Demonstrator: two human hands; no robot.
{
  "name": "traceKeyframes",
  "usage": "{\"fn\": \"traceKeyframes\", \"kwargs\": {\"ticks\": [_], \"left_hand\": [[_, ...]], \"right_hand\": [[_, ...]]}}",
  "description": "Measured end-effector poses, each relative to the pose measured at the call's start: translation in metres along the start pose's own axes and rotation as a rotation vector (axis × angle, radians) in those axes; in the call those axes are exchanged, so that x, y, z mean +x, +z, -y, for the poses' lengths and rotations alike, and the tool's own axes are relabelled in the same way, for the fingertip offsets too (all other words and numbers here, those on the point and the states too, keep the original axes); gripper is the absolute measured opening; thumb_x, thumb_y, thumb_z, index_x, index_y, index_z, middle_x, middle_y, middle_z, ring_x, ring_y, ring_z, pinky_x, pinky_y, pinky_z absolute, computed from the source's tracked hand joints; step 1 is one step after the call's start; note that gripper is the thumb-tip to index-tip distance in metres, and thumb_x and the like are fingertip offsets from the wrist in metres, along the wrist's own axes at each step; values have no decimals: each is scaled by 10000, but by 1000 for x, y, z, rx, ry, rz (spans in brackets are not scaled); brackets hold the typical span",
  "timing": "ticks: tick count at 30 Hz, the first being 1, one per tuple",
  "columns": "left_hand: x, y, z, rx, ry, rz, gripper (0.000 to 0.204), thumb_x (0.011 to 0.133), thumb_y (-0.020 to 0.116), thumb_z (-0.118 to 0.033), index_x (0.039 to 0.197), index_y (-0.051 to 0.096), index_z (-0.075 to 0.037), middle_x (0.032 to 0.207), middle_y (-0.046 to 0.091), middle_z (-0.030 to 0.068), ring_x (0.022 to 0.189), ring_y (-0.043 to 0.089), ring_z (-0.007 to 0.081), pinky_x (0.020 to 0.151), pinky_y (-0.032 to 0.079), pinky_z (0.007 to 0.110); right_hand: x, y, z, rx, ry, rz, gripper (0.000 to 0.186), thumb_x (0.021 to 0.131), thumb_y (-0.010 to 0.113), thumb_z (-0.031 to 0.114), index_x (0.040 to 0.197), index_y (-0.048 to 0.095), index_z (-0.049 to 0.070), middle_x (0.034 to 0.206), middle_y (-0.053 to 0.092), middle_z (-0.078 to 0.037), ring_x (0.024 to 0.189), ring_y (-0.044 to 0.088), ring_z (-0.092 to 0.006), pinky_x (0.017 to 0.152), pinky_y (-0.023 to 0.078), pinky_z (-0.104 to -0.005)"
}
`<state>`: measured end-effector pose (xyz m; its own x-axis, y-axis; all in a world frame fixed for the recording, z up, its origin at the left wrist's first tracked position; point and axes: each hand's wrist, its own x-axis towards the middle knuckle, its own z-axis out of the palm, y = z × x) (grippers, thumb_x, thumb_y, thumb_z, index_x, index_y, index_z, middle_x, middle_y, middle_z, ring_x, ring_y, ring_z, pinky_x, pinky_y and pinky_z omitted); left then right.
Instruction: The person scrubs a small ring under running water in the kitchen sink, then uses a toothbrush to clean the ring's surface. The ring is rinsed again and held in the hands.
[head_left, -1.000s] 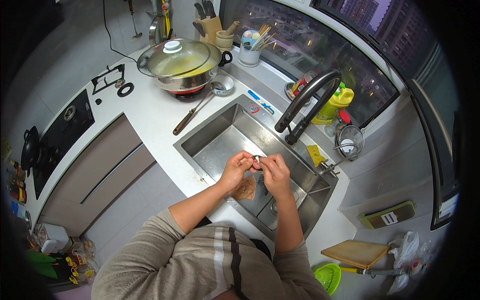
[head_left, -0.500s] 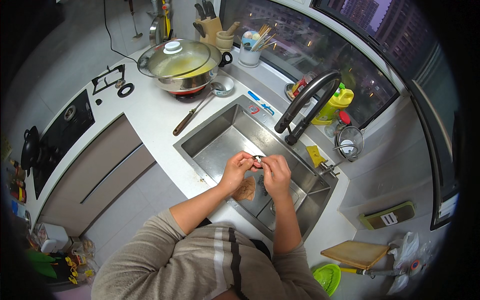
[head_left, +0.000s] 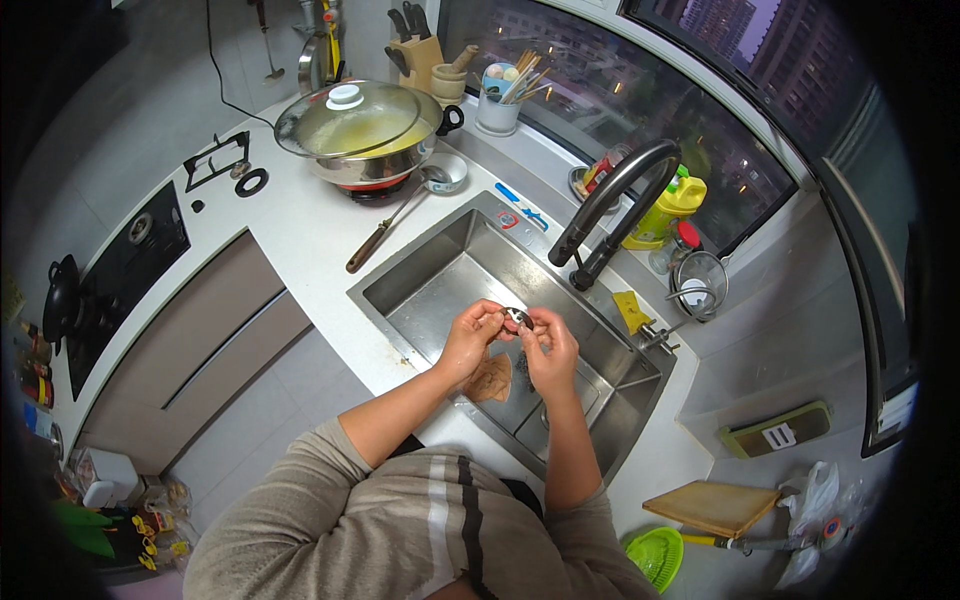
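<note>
Over the steel sink (head_left: 405,295), a small round thing (head_left: 516,319) with a dark rim and a white and pinkish inside is pinched between the fingertips of both hands. My left hand (head_left: 470,338) grips its left edge, and my right hand (head_left: 552,348) its right edge. Too small to name, it is partly covered by the fingers. Under my wrists lies a crumpled brown piece (head_left: 489,379), like paper or cloth, at the sink's near edge. Some dark bits beside it are mostly hidden by my right hand.
A dark curved faucet (head_left: 610,205) arches over the sink's far right side. On the counter to the left lie a wooden-handled ladle (head_left: 375,243) and a lidded steel pot (head_left: 365,130). A yellow bottle (head_left: 668,210) and a strainer (head_left: 700,283) stand by the window.
Both hands have turned the small round thing a little, so more of its dark rim and white inside shows. My right fingers have shifted slightly down and left.
</note>
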<state>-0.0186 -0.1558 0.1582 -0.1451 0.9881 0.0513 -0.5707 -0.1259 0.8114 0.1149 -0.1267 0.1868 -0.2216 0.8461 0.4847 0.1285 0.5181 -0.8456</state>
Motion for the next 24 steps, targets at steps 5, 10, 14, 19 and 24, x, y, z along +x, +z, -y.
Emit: {"fn": "traceKeyframes", "kwargs": {"ticks": [5, 10, 14, 19, 24], "left_hand": [[-1, 5, 3, 149, 100, -142, 125, 890, 565, -126, 988, 542, -52, 914, 577, 24, 795, 547, 91, 711, 440, 223], [-1, 3, 6, 580, 352, -300, 118, 819, 636, -96, 912, 584, -45, 910, 491, -13, 764, 472, 66, 666, 380, 205], [-6, 11, -4, 557, 274, -281, 91, 803, 656, -97, 810, 602, -25, 829, 488, -7, 697, 445, 67, 638, 385, 208], [-5, 8, -3, 593, 244, -263, 111, 783, 677, -100, 782, 602, -17, 754, 466, -5, 637, 417, 64, 574, 377, 213], [-5, 8, -8, 719, 258, -298, 144, 747, 705, -90, 768, 591, -4, 757, 481, 22, 628, 434, 84, 576, 396, 228]], "right_hand": [[-2, -2, -9, -63, -13, 35, 78, 826, 605, -16, 896, 579, -40, 808, 590, -71, 640, 568, -66, 528, 483, -204], [-6, 3, -7, -129, -43, -66, 89, 791, 625, -1, 872, 589, -5, 759, 595, -84, 585, 555, -142, 531, 446, -258], [-4, 4, -3, -191, -163, -57, 93, 778, 623, -16, 863, 590, 2, 735, 572, -82, 550, 520, -154, 510, 423, -264], [-2, 3, 3, -226, -192, -25, 88, 772, 614, -43, 849, 597, -4, 726, 559, -73, 546, 494, -137, 505, 405, -259], [0, 2, 5, -270, -257, 0, 95, 762, 613, -53, 841, 615, -2, 738, 568, -76, 580, 508, -166, 524, 411, -280]]}}
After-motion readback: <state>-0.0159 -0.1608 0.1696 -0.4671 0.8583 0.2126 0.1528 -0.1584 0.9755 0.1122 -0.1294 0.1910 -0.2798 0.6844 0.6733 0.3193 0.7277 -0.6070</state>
